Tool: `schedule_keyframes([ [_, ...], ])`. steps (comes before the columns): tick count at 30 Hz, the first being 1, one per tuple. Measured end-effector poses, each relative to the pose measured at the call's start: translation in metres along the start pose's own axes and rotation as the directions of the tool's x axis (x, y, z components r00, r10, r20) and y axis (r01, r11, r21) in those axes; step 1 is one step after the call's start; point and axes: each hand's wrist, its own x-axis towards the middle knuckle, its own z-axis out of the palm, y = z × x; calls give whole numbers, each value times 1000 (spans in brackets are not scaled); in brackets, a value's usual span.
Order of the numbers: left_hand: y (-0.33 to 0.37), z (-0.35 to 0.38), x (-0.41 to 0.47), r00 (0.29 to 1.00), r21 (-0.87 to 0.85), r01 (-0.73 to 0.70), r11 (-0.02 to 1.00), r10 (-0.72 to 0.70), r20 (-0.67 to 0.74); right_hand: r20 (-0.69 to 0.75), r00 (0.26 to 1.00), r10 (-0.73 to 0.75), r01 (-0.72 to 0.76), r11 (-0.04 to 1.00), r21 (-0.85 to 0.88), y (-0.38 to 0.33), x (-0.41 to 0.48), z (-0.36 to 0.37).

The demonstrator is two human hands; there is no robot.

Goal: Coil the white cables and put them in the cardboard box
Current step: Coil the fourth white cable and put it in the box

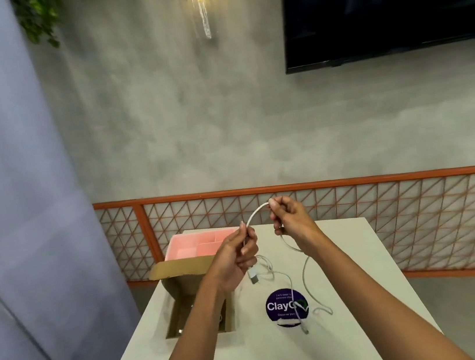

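Above the table [347, 256], 12 o'clock of the sticker [278, 306]: you hold the white cable [253, 213] in the air btw both hands, a short arc spanning them.
Left hand [236, 259]: fingers curled, pinching the cable near its USB plug [253, 277], which dangles just below.
Right hand [292, 221]: thumb & fingertips pinch the arc's other end; the rest drops from here to the table.
Slack: loose wiggles at 3 o'clock of the sticker, some crossing it; far end [305, 330] at 5 o'clock. Can't tell if it's one cable or two.
Cardboard box [181, 267]: open, 9 o'clock of the sticker, under your left forearm. Contents unclear, prob. no coil in yet.
Risk, tangle: the crossed slack may knot if you pull loops in fast.
Risk, whip: the free end may drag & flick off the near table edge.
Risk, spring-open: stiff cable and light pinches, so the first loops may pop out of your left hand.
Risk, plug snag: the dangling plug may catch a loop or the box flap on the way over.
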Motion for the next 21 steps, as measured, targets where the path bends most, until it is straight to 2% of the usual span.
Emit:
schedule_keyframes([
  [6,18,7,-3,997,-12,-64,998,64,33,1,999,-34,34,994,-102,5,-1,-2],
  [11,26,7,1,994,-13,-102,995,102,28,113,994,14,28,932,-361,15,-6,3],
  [16,23,6,5,988,-21,-139,990,137,-65,308,929,205,52,751,-658,18,-12,7],
  [18,20,5,9,985,-78,-156,985,150,-81,358,896,262,94,677,-730,13,-15,10],
  [21,15,-1,18,965,-133,-204,970,176,-193,415,846,335,141,611,-779,0,-20,11],
])
